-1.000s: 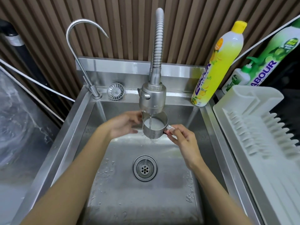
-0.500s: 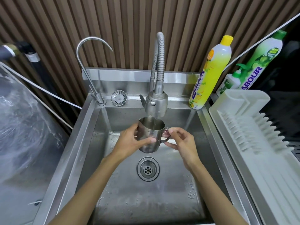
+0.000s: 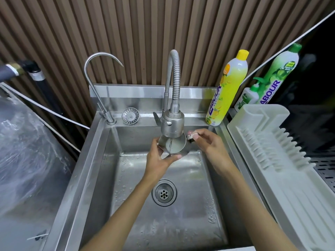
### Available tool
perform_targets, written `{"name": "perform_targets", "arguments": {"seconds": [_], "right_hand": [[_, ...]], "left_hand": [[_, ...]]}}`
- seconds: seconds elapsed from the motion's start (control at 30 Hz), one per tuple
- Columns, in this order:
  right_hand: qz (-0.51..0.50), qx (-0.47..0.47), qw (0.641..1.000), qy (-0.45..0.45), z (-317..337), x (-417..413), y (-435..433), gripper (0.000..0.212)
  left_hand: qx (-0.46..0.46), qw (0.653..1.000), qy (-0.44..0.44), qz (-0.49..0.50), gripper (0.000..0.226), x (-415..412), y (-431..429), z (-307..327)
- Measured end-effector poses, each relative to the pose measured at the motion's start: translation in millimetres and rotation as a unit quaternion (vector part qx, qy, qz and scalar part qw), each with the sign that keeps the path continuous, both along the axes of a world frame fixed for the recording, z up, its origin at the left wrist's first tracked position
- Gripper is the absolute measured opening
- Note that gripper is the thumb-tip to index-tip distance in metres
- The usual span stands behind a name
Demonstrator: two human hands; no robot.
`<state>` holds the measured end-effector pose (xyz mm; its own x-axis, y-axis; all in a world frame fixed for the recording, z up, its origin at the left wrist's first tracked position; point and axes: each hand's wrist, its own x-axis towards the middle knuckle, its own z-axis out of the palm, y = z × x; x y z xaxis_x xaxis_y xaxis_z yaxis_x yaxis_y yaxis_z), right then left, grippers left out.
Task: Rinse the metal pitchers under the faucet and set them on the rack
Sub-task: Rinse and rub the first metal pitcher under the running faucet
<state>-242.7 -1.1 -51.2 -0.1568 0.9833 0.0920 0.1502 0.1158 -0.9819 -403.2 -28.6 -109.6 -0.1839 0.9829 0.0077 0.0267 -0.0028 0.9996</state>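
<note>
Head view: a metal pitcher (image 3: 176, 146) sits tilted just under the faucet (image 3: 173, 124), over the sink (image 3: 101, 160). The left hand (image 3: 159, 160) curls round its body; the right hand (image 3: 208, 144) pinches what seems the handle (image 3: 190, 137), on the side nearer the rack (image 3: 272, 151).

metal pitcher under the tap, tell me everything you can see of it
A small shiny steel pitcher with a side handle, held tilted over the sink just under the faucet head, which hides its top. A thin stream of water runs onto it. The left hand grips its body; the right hand pinches the handle.
</note>
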Motion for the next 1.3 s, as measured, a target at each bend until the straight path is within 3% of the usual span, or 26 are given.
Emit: {"name": "perform_targets", "arguments": {"seconds": [0.13, 0.23, 0.43, 0.63, 0.73, 0.93, 1.03, 1.17, 1.3], "right_hand": [[0.015, -0.074, 0.978, 0.194, -15, -1, 6, 0.035], [0.021, -0.105, 0.963, 0.248, -28, -15, 6, 0.030], [0.072, -0.095, 0.985, 0.123, -31, -30, 1, 0.033], [0.090, -0.087, 0.991, 0.053, -23, -23, -2, 0.044], [0.061, -0.062, 0.996, 0.009, -17, -21, -2, 0.037], [0.072, -0.053, 0.996, -0.028, 14, -16, 7, 0.028], [0.084, 0.014, 0.991, -0.107, 29, -14, 12, 0.034], [0.075, 0.078, 0.985, -0.134, 34, -7, 12, 0.030], [0.082, 0.064, 0.989, -0.101, 25, 2, 9, 0.031]], "left_hand": [[0.060, 0.997, 0.045, 0.007, 0.060, -5, 2, 5], [0.079, 0.994, 0.069, 0.020, 0.064, -11, -4, 6], [0.098, 0.984, 0.142, 0.035, 0.068, -19, -20, 21], [0.044, 0.971, 0.223, 0.075, 0.071, -15, -37, 38], [0.009, 0.982, 0.168, 0.086, 0.075, -8, -43, 35], [-0.074, 0.995, -0.043, 0.050, 0.053, 12, -51, 28], [-0.068, 0.989, -0.127, 0.025, 0.046, 20, -47, 23], [-0.037, 0.987, -0.157, 0.016, 0.045, 29, -34, 17], [0.010, 0.993, -0.099, 0.065, 0.069, 29, -22, 20]]}}
